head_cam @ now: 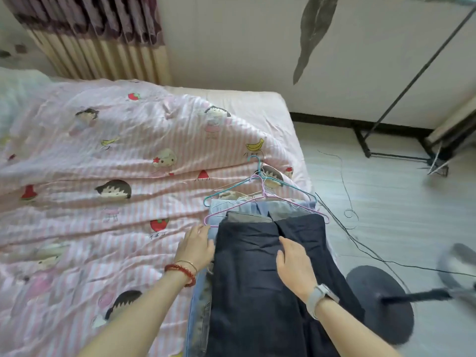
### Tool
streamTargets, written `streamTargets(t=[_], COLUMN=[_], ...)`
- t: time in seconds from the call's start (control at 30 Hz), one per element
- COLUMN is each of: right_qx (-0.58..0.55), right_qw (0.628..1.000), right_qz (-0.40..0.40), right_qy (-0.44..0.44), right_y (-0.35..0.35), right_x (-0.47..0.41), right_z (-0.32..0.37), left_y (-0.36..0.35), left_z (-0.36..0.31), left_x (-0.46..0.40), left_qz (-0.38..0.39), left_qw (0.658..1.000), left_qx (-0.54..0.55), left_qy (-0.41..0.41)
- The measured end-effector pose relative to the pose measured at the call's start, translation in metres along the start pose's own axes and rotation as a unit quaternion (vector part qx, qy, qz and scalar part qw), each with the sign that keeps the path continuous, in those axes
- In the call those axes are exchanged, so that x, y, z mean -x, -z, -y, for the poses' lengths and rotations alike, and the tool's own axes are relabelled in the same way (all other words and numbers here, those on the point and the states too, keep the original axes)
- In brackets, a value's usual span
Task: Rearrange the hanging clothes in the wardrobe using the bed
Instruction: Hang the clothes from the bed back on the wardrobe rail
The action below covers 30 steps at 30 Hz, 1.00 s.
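Stack of clothes: a pile of trousers on hangers is lying at the lower centre-right of the frame, along the right-hand edge of the bed [108, 155], on the pink striped cartoon quilt [128, 202].
Top garment: dark navy trousers [257, 292] are sitting uppermost, with pale blue jeans [198, 313] showing beneath along the left side.
Hangers: a pink wire hanger [293, 202] and a teal hanger [257, 176] are lying at the upper end of the pile, their hooks pointing toward the top of the frame.
Long axis: the pile is running from the bottom of the frame upward, waistbands and hangers at the far end, legs trailing toward the bottom edge.
Left hand: the left hand [197, 247] is resting with fingers spread and fairly straight at the left border of the pile, touching the pale jeans and the quilt beside them; it is gripping nothing.
Right hand: the right hand [296, 264] is lying flat on the dark trousers, fingers extended and pressing the cloth, pinching nothing.
Key relation: the hangers are lying beyond both hands, toward the upper part of the frame; the left hand's fingertips look nearer the pink hanger's left end, the right hand nearer the pile's middle.
Likely step: probably settling or smoothing the pile, with the hanger end the place to reach for next.
Elsewhere: a black clothes rail frame [401, 86] is standing at upper right, and loose cables [347, 197] are trailing on the floor.
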State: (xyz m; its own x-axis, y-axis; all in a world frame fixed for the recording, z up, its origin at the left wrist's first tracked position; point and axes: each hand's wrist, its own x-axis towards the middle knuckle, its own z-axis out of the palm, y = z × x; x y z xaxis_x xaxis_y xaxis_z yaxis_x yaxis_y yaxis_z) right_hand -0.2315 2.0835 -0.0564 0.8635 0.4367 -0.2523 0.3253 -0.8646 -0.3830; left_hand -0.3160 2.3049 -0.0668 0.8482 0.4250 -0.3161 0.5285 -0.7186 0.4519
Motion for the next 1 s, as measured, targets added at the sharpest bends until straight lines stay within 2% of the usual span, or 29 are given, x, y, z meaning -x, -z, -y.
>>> streamTargets(t=[0.2, 0.33, 0.53, 0.6, 0.7, 0.87, 1.0], right_qx=[0.054, 0.063, 0.121, 0.118, 0.124, 0.080, 0.042], right_qw=[0.998, 0.997, 0.988, 0.986, 0.983, 0.991, 0.996], right_qz=[-0.015, 0.010, 0.043, 0.062, 0.076, -0.029, -0.045], right_qy=[-0.021, -0.052, -0.089, -0.100, -0.109, -0.106, -0.060], right_y=[0.008, -0.007, -0.026, -0.027, -0.027, -0.028, -0.024], right_x=[-0.092, -0.166, -0.230, -0.242, -0.246, -0.231, -0.214], right_z=[-0.045, -0.089, -0.148, -0.158, -0.166, -0.155, -0.138], left_y=[-0.023, -0.056, -0.095, -0.103, -0.106, -0.098, -0.072], left_z=[-0.016, -0.017, -0.005, -0.006, -0.010, -0.008, -0.004], left_x=[-0.084, -0.125, -0.167, -0.171, -0.174, -0.162, -0.133], left_qz=[0.017, 0.033, 0.067, 0.050, -0.016, -0.095, -0.077], left_qw=[1.000, 0.997, 0.981, 0.980, 0.983, 0.988, 0.990], left_qx=[-0.021, -0.030, -0.139, -0.138, -0.121, -0.070, -0.004], left_qy=[0.010, 0.058, 0.118, 0.134, 0.141, 0.101, 0.115])
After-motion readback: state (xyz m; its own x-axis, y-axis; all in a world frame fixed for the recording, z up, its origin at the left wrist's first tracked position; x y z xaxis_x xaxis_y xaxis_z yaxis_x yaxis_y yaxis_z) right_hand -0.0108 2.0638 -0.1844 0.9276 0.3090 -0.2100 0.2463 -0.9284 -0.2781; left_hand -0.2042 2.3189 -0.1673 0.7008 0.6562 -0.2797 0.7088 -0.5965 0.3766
